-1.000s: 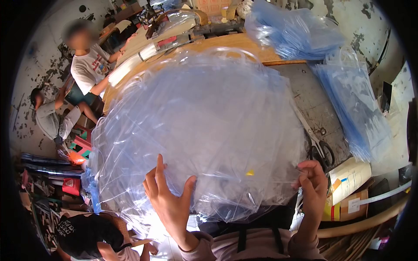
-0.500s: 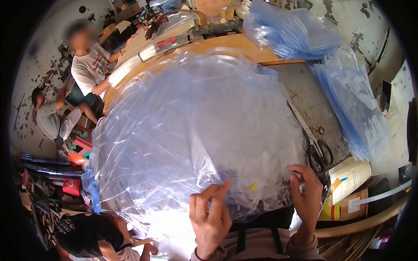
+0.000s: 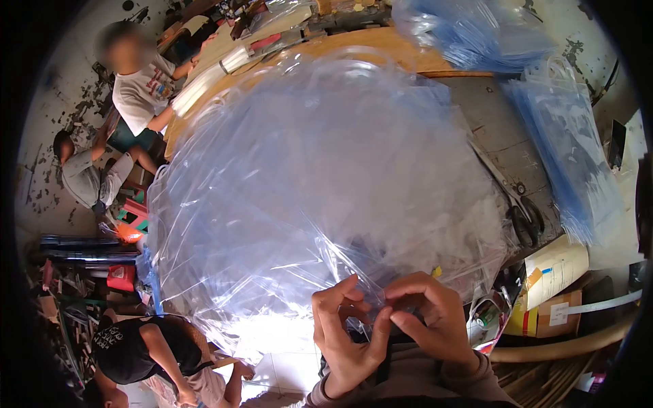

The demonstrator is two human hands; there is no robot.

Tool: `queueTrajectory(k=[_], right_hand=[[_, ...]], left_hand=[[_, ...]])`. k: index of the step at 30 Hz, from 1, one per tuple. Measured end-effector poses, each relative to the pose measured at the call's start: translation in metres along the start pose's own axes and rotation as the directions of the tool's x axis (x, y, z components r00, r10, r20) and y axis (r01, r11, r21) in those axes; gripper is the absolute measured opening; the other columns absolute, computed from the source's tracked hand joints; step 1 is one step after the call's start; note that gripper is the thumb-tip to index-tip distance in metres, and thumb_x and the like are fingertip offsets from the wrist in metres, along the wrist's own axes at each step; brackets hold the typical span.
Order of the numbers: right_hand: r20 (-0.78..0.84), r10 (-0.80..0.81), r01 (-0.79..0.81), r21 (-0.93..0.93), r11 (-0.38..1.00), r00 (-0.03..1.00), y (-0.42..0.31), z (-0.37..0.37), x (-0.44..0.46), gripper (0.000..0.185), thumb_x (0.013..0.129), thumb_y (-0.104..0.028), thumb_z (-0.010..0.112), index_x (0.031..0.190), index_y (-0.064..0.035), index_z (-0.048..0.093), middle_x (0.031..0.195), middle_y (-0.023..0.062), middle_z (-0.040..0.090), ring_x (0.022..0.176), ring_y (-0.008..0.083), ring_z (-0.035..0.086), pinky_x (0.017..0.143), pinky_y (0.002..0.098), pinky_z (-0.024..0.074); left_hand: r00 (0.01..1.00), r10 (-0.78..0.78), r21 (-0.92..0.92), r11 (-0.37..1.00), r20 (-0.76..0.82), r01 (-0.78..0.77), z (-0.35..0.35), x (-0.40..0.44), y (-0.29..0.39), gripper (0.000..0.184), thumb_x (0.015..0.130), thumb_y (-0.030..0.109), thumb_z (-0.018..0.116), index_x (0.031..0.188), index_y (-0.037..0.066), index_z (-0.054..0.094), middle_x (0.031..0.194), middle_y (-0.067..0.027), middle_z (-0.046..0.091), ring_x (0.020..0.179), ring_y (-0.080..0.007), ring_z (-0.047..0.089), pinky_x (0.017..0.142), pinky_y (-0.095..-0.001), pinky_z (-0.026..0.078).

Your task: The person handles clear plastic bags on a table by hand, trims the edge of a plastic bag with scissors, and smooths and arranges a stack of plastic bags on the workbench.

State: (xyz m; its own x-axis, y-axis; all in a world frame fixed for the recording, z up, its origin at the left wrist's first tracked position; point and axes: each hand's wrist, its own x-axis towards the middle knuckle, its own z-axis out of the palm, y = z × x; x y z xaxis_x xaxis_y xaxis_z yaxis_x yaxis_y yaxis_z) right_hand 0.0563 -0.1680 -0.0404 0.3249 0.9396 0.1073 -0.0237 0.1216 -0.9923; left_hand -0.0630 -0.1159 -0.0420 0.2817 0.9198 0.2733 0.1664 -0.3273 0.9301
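Observation:
A wide, fanned heap of clear plastic sheets or bags covers the middle of the work surface, with loop-like strips along its far edge. At its near edge, my left hand is closed in a pinch on the clear plastic. Close beside it on the right, my right hand also pinches the plastic, thumb and forefinger together. The fingertips of both hands nearly meet. A small yellow piece shows just above my right hand. Black-handled scissors lie right of the heap.
Stacks of bluish clear plastic lie at the back right and right. A paper roll and cardboard box are at the lower right. One person stands at the back left; others sit at the left and lower left.
My right hand has moved left from the right edge of the plastic to beside my left hand. My left hand has moved right and now pinches the plastic. The whole view has shifted slightly.

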Motion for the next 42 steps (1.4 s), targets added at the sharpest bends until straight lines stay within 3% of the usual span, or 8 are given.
queueTrajectory(k=[6, 22, 27, 33, 34, 37, 39, 42], right_hand=[[-0.042, 0.159, -0.148, 0.190, 0.971, 0.986, 0.001, 0.001, 0.001, 0.018, 0.084, -0.001, 0.060, 0.102, 0.0029, 0.057, 0.095, 0.0088, 0.063, 0.086, 0.0118, 0.063, 0.073, 0.0239, 0.0502], [-0.031, 0.213, -0.204, 0.182, 0.962, 0.977, 0.002, 0.000, 0.005, 0.014, 0.084, -0.001, 0.060, 0.096, 0.0038, 0.059, 0.089, 0.0075, 0.065, 0.082, 0.0112, 0.064, 0.072, 0.0230, 0.0508], [-0.046, 0.188, -0.190, -0.029, 0.981, 0.981, 0.000, 0.003, 0.008, 0.012, 0.082, -0.005, 0.062, 0.092, 0.0021, 0.061, 0.082, 0.0083, 0.066, 0.077, 0.0117, 0.065, 0.069, 0.0238, 0.0508], [0.026, 0.166, -0.167, 0.026, 0.986, 0.986, 0.008, -0.006, 0.007, 0.013, 0.083, -0.008, 0.061, 0.092, 0.0014, 0.061, 0.081, 0.0066, 0.066, 0.075, 0.0104, 0.063, 0.069, 0.0242, 0.0494], [0.032, 0.176, -0.175, -0.028, 0.984, 0.984, 0.010, -0.009, 0.005, 0.013, 0.083, -0.007, 0.061, 0.093, 0.0013, 0.061, 0.081, 0.0059, 0.066, 0.074, 0.0091, 0.061, 0.068, 0.0232, 0.0484], [0.004, 0.215, -0.215, -0.006, 0.977, 0.977, 0.005, -0.006, 0.004, 0.013, 0.083, -0.006, 0.060, 0.093, 0.0017, 0.061, 0.081, 0.0057, 0.066, 0.073, 0.0086, 0.061, 0.066, 0.0223, 0.0478], [0.008, 0.210, -0.210, -0.048, 0.977, 0.978, 0.003, -0.007, 0.003, 0.013, 0.082, -0.006, 0.060, 0.093, 0.0017, 0.061, 0.081, 0.0055, 0.066, 0.072, 0.0085, 0.061, 0.066, 0.0220, 0.0476], [0.021, 0.210, -0.206, -0.109, 0.972, 0.978, 0.002, -0.007, 0.005, 0.012, 0.083, -0.005, 0.059, 0.093, 0.0019, 0.061, 0.082, 0.0058, 0.066, 0.073, 0.0091, 0.062, 0.067, 0.0220, 0.0483]], left_hand=[[0.998, -0.062, -0.050, 0.997, 0.017, 0.063, -0.001, -0.001, -0.003, 0.051, 0.074, 0.006, 0.068, 0.119, -0.003, 0.045, 0.091, -0.0068, 0.044, 0.069, -0.0098, 0.047, 0.058, -0.0184, 0.041], [0.997, 0.059, 0.017, 0.998, -0.052, -0.058, 0.004, 0.010, -0.004, 0.053, 0.075, 0.002, 0.070, 0.120, -0.003, 0.043, 0.069, -0.0040, 0.055, 0.048, -0.0067, 0.053, 0.046, -0.0180, 0.041], [0.998, -0.029, -0.031, 0.999, -0.059, 0.027, 0.002, 0.013, 0.000, 0.055, 0.076, 0.005, 0.070, 0.121, -0.004, 0.040, 0.058, -0.0002, 0.052, 0.045, -0.0053, 0.051, 0.043, -0.0171, 0.037], [0.982, -0.165, 0.067, 0.985, 0.093, 0.159, -0.006, 0.015, 0.013, 0.053, 0.074, 0.011, 0.065, 0.119, -0.006, 0.040, 0.064, -0.0030, 0.051, 0.051, -0.0069, 0.048, 0.049, -0.0177, 0.035], [0.968, -0.228, 0.074, 0.972, 0.103, 0.221, -0.010, 0.011, 0.014, 0.049, 0.073, 0.013, 0.075, 0.116, 0.005, 0.053, 0.067, -0.0034, 0.055, 0.054, -0.0118, 0.053, 0.049, -0.0254, 0.044], [0.995, -0.084, 0.161, 0.984, 0.056, 0.074, -0.003, 0.010, 0.013, 0.061, 0.071, 0.019, 0.078, 0.121, 0.003, 0.048, 0.056, -0.0004, 0.045, 0.046, -0.0075, 0.042, 0.044, -0.0230, 0.037], [0.993, -0.106, 0.185, 0.978, 0.055, 0.094, -0.003, 0.007, 0.013, 0.059, 0.070, 0.020, 0.079, 0.119, 0.003, 0.050, 0.058, -0.0010, 0.047, 0.048, -0.0090, 0.045, 0.045, -0.0235, 0.039], [0.997, 0.078, 0.234, 0.970, -0.020, -0.071, -0.002, 0.005, 0.005, 0.059, 0.069, 0.017, 0.079, 0.119, 0.003, 0.050, 0.062, -0.0023, 0.050, 0.047, -0.0105, 0.045, 0.045, -0.0234, 0.039]])
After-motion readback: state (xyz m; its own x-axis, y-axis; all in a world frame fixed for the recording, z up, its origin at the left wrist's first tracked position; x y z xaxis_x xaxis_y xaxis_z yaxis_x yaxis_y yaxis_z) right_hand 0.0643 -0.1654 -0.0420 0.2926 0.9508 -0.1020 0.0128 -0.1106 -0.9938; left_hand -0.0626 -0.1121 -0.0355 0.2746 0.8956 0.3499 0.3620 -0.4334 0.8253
